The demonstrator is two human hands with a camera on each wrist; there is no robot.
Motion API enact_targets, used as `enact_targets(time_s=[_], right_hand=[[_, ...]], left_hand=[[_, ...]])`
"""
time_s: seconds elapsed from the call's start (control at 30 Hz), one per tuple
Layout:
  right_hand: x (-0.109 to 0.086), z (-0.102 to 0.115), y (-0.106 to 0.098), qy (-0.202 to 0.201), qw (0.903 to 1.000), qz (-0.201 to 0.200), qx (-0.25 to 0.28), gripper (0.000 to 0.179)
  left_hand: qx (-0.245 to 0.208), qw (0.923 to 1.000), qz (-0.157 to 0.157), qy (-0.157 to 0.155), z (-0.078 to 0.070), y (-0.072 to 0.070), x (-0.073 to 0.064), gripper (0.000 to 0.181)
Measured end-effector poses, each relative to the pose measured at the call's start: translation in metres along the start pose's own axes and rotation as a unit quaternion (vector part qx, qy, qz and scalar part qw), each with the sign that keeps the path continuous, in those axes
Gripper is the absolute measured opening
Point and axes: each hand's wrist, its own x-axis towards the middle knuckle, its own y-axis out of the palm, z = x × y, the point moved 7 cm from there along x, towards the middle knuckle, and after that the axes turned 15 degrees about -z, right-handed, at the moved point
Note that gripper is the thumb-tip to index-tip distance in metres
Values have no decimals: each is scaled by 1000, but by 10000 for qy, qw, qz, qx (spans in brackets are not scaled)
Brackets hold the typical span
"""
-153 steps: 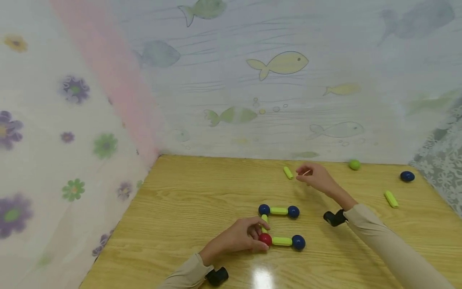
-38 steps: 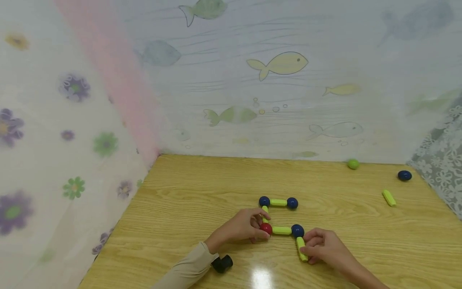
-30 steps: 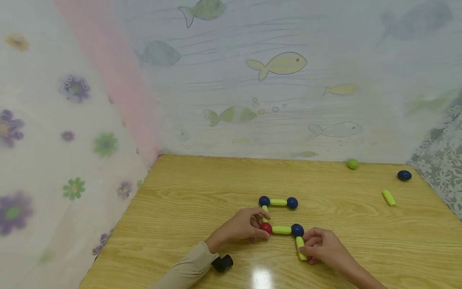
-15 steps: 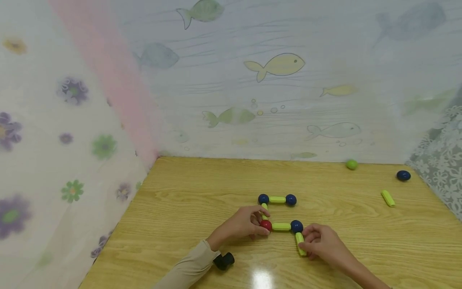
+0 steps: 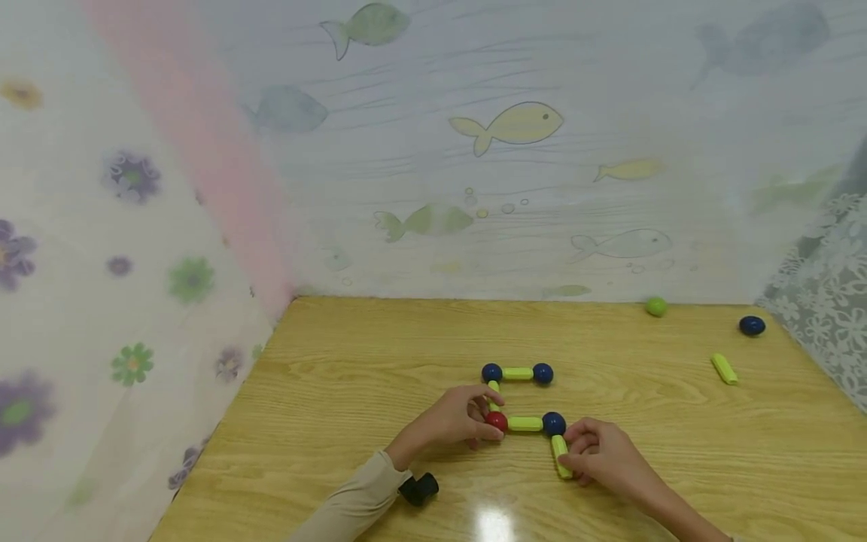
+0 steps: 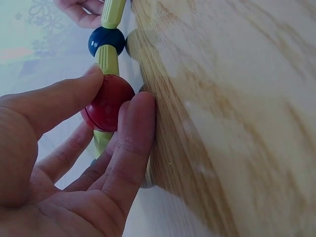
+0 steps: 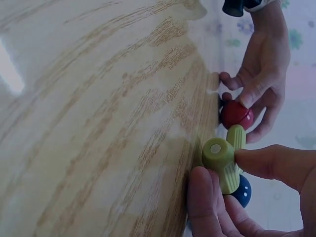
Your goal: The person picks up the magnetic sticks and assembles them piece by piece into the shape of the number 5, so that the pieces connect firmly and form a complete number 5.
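Note:
In the head view my left hand point(image 5: 452, 416) pinches a red ball point(image 5: 497, 421) between thumb and fingers. From that ball one yellow-green magnetic rod point(image 5: 524, 424) runs right to a blue ball point(image 5: 554, 423). Another rod point(image 5: 494, 388), partly behind my fingers, leads back to a second blue ball point(image 5: 491, 373), joined by a further rod point(image 5: 518, 373) to a third blue ball point(image 5: 543, 373). My right hand point(image 5: 606, 455) pinches a magnetic rod point(image 5: 561, 457) whose far end meets the near-right blue ball. The right wrist view shows a round silvery spot on that rod's free end point(image 7: 215, 148).
Toward the table's point(image 5: 379, 339) back right lie a loose yellow-green rod point(image 5: 724, 369), a dark blue egg-shaped piece point(image 5: 752, 325) and a light green ball point(image 5: 655, 306). Fish-patterned cloth point(image 5: 420, 150) hangs along the back edge, flowered cloth point(image 5: 132, 361) at the left.
About five seconds ago my right hand was near a rod at the back; that spot is now bare, and the hand pinches a rod at the near-right blue ball. My left hand stays on the red ball.

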Motion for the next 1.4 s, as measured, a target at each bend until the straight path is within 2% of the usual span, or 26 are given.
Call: enact_targets(time_s=[0.3, 0.53, 0.67, 0.87, 1.07, 1.4], right_hand=[[0, 0, 1, -139, 9999, -3, -54, 38], [-1, 2, 2, -145, 9998, 89, 54, 40], [0, 3, 1, -199, 9995, 188, 156, 41], [0, 2, -3, -309, 9974, 540, 352, 37], [3, -2, -18, -460, 9966, 652, 213, 33], [10, -3, -60, -775, 9960, 424, -98, 34]], left_hand=[[-85, 9999, 69, -25, 3, 2, 2, 39], [-139, 9999, -29, -97, 2, -1, -1, 39], [-145, 9998, -48, -115, 3, -2, -1, 39], [-152, 9999, 27, -66, 6, -1, 1, 39], [-200, 9998, 21, -63, 5, -1, 2, 39], [-172, 9998, -3, -52, 1, 1, 1, 38]])
